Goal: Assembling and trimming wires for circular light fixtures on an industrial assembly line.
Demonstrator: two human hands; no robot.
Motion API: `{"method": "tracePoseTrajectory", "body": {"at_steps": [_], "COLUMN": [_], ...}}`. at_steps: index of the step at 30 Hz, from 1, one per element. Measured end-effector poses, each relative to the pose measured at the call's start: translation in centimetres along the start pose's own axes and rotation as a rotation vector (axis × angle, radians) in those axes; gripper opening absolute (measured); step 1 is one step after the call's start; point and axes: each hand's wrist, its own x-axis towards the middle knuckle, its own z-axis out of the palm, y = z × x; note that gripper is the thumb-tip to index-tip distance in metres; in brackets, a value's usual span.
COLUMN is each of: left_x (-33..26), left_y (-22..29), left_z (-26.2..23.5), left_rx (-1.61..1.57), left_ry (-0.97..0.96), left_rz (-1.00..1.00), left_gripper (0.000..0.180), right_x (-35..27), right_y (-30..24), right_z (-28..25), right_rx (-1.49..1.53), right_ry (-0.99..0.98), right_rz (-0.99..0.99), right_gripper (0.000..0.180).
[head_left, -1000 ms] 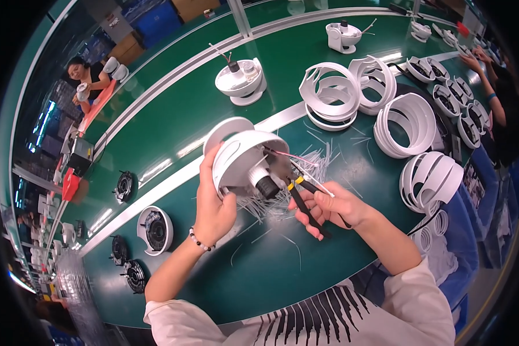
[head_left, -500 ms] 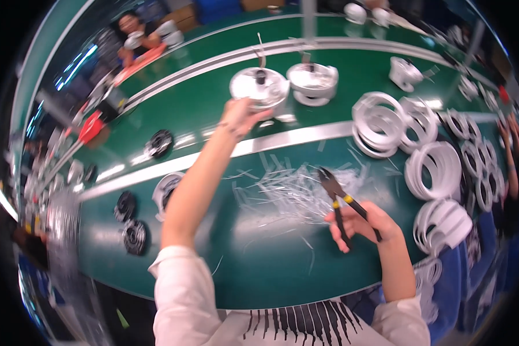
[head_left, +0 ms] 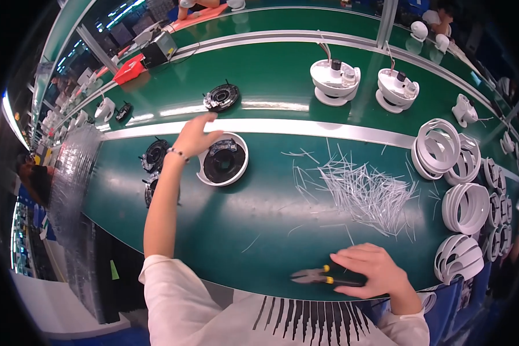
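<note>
1. Your left hand (head_left: 195, 135) sits left of centre in the frame, fingers spread and loose, resting on the rim of the white round housing (head_left: 224, 166). It closes on nothing. With only the rim touched, a quick pull may tip the housing and spill the black part seated inside.
2. The housing lies just below the silver rail (head_left: 305, 128). Dragged upward, it may catch on that edge.
3. Black motor parts (head_left: 154, 155) crowd your left wrist. A sideways sweep of the forearm may knock them along the green bench (head_left: 225, 230).
4. Your right hand (head_left: 375, 270), lower right of the frame, lies flat over the handles of the cutters (head_left: 320, 277); whether the fingers wrap them I cannot tell. The tips point left toward your body at the bench edge. A nudge may push them off.
5. Loose white clippings (head_left: 366, 193) lie right of centre. A sleeve passing over may scatter them toward the white rings (head_left: 464, 207) stacked at the right edge.
</note>
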Motion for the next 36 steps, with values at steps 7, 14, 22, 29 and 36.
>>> {"method": "tracePoseTrajectory", "body": {"at_steps": [7,14,22,29,36], "left_x": [-2.9,-0.2,1.4,-0.1,-0.7], "left_y": [-1.1,2.5,14.6,15.0,14.9], "left_z": [1.0,2.8,2.6,5.0,8.1], "left_rx": [-0.057,-0.525,-0.886,-2.098,-2.476], "left_ry": [-0.206,-0.162,-0.209,-0.526,-0.672], "left_rz": [-0.277,-0.077,0.086,-0.181,-0.194], "left_gripper": [0.038,0.035,0.022,0.037,0.059], "right_x": [2.0,8.4,14.1,14.1,14.6], "right_y": [-0.8,-2.6,1.5,1.6,2.5], "right_z": [4.3,0.6,0.1,-0.8,-0.1], "right_rx": [-0.435,-0.439,-0.551,-0.505,-0.422], "right_ry": [-0.153,0.121,0.287,0.472,0.462], "right_rz": [0.026,-0.073,0.275,0.226,0.274], "right_gripper": [0.059,0.082,0.108,0.103,0.104]}}
